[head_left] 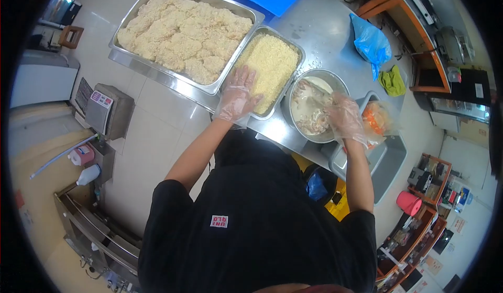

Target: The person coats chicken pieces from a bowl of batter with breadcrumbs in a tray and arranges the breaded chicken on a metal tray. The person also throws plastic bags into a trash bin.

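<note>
Black shirt nearest. Steel bowl on counter, pale batter and lumpy pieces inside; gloved right hand at its right side, grip unclear. Gloved left hand spread open over crumbs in adjacent pan. Larger tray beyond, crumb-coated pieces heaped.

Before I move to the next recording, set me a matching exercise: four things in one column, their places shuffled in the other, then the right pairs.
Things
1. Left hand
2. Right hand
3. Green cloth
4. Coated pieces

Places
A. Beside the blue plastic bag
B. Heaped in the large metal tray
C. At the pale crumbs
D. At the round metal bowl

Pairs: 1-C; 2-D; 3-A; 4-B
</note>
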`<state>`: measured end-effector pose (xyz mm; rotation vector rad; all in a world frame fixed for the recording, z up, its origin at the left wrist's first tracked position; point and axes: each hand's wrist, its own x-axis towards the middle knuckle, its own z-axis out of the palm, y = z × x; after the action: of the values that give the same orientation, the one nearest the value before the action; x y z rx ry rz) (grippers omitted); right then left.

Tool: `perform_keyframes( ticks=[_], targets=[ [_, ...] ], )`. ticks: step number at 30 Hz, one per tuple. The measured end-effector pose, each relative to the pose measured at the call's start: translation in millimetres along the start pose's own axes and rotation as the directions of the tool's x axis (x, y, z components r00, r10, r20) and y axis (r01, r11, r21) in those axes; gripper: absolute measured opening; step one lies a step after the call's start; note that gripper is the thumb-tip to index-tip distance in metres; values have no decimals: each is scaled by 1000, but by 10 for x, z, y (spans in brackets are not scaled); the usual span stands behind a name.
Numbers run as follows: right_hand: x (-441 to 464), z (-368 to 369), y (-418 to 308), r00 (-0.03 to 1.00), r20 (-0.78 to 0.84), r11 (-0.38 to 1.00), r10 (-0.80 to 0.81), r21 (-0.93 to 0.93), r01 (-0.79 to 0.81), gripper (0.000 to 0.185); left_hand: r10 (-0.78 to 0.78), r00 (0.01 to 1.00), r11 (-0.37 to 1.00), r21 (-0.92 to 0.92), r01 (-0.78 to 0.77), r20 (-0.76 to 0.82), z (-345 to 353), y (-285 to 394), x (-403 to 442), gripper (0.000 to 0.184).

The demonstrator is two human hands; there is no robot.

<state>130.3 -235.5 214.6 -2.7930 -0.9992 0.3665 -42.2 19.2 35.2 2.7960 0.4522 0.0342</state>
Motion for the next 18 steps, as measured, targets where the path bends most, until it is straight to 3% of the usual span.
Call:
perform_keyframes(
  ticks=[7, 12, 15, 18],
  targets=[
    [31, -522, -276, 993, -55, 994, -108, -7, 108, 32, 19, 1000, 998, -59, -19, 2, -176, 24, -7, 109],
    [424, -794, -636, 950, -124, 958, -288, -27, 286, 31, -133, 991, 977, -168, 132, 4, -248, 197, -126, 114],
    [766, -601, -825, 893, -239, 921, -380, -13, 389, 26, -195, 980, 970, -137, 200, 52, -285, 224, -188, 121],
    [1064, -198, -968, 889, -284, 928, -358, 0, 374, 22, -179, 984, 977, -116, 180, 16, -198, 191, -214, 125]
  ],
)
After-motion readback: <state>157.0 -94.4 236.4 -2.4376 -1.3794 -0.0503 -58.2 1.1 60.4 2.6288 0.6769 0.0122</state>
